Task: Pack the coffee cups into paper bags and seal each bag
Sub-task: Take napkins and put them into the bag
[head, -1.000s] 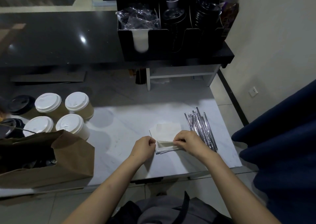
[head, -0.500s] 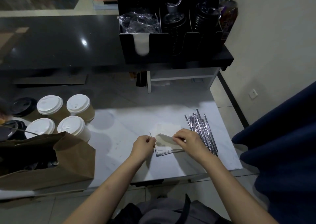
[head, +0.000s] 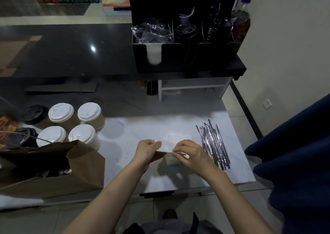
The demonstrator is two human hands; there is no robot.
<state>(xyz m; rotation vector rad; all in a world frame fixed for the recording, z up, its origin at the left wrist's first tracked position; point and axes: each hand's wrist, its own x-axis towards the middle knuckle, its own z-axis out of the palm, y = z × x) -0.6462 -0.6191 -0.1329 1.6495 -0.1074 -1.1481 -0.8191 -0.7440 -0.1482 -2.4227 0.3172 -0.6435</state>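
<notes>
Several white-lidded paper coffee cups [head: 81, 135] stand at the left of the white table [head: 142, 130]. In front of them an open brown paper bag [head: 75, 169] lies with dark things inside. Near the table's middle, my left hand [head: 148, 149] and my right hand [head: 189, 153] pinch opposite ends of a white napkin [head: 165, 148] and hold it lifted just above the napkin stack [head: 176, 138]. The stack is partly hidden by my right hand.
A bundle of wrapped straws [head: 213, 144] lies right of my hands. Black-lidded cups [head: 34, 114] stand at the far left. A black organiser [head: 184, 37] with lids and cups sits on the dark counter behind. A dark blue cloth [head: 294, 153] hangs at the right.
My hands were down on the napkin stack, peeling the top sheet. Now both hands have risen slightly with one napkin held between them.
</notes>
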